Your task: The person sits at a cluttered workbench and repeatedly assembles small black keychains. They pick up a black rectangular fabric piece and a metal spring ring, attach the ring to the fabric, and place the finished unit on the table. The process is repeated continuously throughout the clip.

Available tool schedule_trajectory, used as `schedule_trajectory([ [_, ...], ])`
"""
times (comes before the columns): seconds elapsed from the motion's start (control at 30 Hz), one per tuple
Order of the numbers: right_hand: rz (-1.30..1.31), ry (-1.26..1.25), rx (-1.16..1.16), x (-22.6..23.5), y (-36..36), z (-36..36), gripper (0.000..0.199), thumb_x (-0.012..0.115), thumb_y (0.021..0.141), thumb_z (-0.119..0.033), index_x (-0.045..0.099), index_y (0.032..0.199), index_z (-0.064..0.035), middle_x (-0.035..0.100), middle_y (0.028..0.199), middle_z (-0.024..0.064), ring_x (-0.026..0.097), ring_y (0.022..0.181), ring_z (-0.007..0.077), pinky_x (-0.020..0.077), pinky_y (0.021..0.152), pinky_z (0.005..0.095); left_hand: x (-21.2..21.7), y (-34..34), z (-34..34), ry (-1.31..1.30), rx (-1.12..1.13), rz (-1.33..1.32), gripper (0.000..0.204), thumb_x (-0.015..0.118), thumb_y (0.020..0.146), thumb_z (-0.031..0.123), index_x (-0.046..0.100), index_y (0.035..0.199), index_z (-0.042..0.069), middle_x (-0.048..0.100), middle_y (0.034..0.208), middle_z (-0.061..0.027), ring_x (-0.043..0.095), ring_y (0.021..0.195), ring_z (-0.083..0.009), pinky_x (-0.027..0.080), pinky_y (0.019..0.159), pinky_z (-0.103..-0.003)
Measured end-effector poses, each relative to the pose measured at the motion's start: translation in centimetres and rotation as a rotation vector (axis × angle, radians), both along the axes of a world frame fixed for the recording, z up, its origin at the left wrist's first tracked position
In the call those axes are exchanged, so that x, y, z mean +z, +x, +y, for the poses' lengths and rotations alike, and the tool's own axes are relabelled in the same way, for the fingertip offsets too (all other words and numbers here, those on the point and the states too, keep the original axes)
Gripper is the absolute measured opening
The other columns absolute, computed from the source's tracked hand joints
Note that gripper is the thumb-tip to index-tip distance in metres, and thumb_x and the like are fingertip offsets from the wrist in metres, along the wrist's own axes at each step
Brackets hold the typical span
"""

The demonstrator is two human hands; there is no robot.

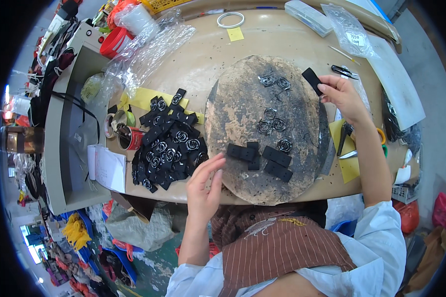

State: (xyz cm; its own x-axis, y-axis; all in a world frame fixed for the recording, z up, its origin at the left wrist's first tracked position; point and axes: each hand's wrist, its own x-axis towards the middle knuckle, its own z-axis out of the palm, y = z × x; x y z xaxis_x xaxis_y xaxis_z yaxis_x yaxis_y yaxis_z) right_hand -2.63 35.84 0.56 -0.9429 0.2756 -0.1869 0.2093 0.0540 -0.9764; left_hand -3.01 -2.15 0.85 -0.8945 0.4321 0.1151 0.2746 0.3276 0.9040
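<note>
Between the thumb and fingers of my right hand [343, 98] is a short black strap piece [311, 81], held above the right edge of a round, worn board [230, 116]. My left hand [204, 187] is empty at the board's lower left, with fingers stretched and thumb apart. Close to its fingertips lies a black strap piece with small holes [240, 152], over another one. Two more strap pieces [276, 156] rest just right of these. Several dark, shiny spiral metal pieces [270, 121] sit on the board in small groups. Left of it is a heap of black straps bearing such spirals [171, 143].
Scissors [350, 154] and black-handled snips [344, 72] lie on the right. A red can [131, 138] and a notebook [110, 168] are at left, beside a grey cabinet [64, 183]. At the back are a white ring [230, 20], a clear box [308, 18] and a red bucket [116, 42].
</note>
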Motion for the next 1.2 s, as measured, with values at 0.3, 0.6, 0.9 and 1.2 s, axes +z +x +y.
schedule_trajectory([
  [0.3, 0.263, 0.831, 0.012, 0.7, 1.8, -5.3, 0.034, 0.061, 0.082, -0.009, 0.056, 0.116, -0.0055, 0.057, 0.105, 0.0078, 0.053, 0.087, 0.0151, 0.0450, 0.078, 0.0261, 0.0, 2.2, -2.5, 0.016, 0.116, 0.004, 0.022, 0.055, 0.084, -0.001, 0.062, 0.105, 0.000, 0.062, 0.111, -0.0144, 0.058, 0.106, -0.0244, 0.042, 0.092, -0.032],
  [0.6, 0.348, 0.787, 0.196, -1.2, 1.8, -12.7, 0.024, 0.068, 0.074, -0.005, 0.062, 0.098, -0.0050, 0.054, 0.090, 0.0114, 0.058, 0.078, 0.0292, 0.0482, 0.068, 0.0336, -0.5, 5.5, 0.2, 0.028, -0.117, 0.013, 0.024, 0.058, 0.083, 0.002, 0.061, 0.107, 0.004, 0.061, 0.109, -0.0129, 0.061, 0.099, -0.0267, 0.050, 0.082, -0.032],
  [0.9, 0.396, 0.311, 0.216, 0.4, 3.6, -12.7, 0.009, 0.064, 0.075, 0.006, 0.062, 0.083, 0.0021, 0.057, 0.077, 0.0062, 0.054, 0.065, 0.0104, 0.0438, 0.058, 0.0231, -1.9, 5.4, 4.1, 0.633, -0.052, -0.403, 0.039, 0.056, 0.088, 0.002, 0.046, 0.125, -0.001, 0.054, 0.121, -0.0125, 0.056, 0.106, -0.0160, 0.045, 0.092, -0.030],
  [1.2, 0.445, 0.278, 0.585, 2.3, 4.8, -14.6, 0.027, 0.066, 0.073, 0.006, 0.066, 0.098, -0.0021, 0.059, 0.091, 0.0086, 0.058, 0.072, 0.0124, 0.0474, 0.063, 0.0230, -3.4, 4.0, 4.7, 0.650, -0.090, -0.704, 0.019, 0.055, 0.091, 0.008, 0.056, 0.108, -0.001, 0.063, 0.095, -0.0046, 0.062, 0.084, -0.0095, 0.051, 0.076, -0.023],
])
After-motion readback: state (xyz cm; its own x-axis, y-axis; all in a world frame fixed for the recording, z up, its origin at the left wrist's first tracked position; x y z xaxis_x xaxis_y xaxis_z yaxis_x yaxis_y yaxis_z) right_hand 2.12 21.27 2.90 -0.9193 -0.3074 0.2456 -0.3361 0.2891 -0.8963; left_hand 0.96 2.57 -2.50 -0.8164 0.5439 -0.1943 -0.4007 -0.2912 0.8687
